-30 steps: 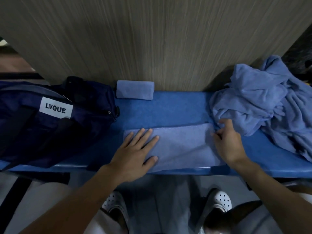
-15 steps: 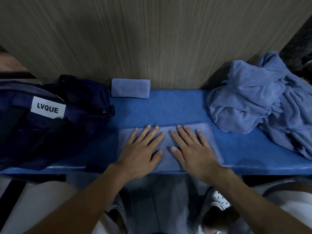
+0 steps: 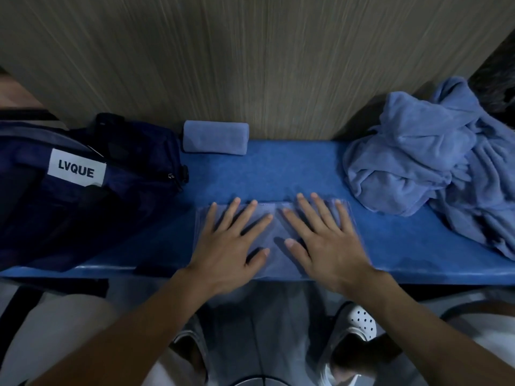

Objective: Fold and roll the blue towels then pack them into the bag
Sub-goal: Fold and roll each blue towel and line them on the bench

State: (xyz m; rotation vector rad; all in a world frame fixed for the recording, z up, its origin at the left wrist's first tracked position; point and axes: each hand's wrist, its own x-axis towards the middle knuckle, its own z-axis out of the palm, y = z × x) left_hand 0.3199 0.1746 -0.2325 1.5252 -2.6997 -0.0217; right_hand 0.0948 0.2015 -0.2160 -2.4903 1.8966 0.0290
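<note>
A folded blue towel (image 3: 275, 232) lies flat on the blue bench (image 3: 292, 171), right under both hands. The left hand (image 3: 228, 246) rests palm down on its left half and the right hand (image 3: 326, 240) on its right half. All the fingers are straight and spread, pressing the cloth and gripping nothing. The thumbs point toward each other with a strip of towel showing between them, and the longest fingertips reach the towel's far edge. Both hands are a little blurred.

The towel's near edge lies along the front lip of the bench. Beyond its far edge there is bare bench all the way back to the wall. A narrower bare strip lies on each side of it.

To the left, near but apart from the towel, sits a dark navy bag (image 3: 92, 207) with a white label (image 3: 76, 171) (it reads LVQUE). A rolled towel (image 3: 215, 137) lies against the wall, just beside the bag's far corner. At the right end, a loose pile of blue towels (image 3: 423, 162) is heaped against the wall, well clear of the right hand.

The wall (image 3: 250, 65) is panelled in grey-brown wood grain. Below the bench's edge are a grey floor and a white perforated shoe (image 3: 359, 321). The light is dim.
</note>
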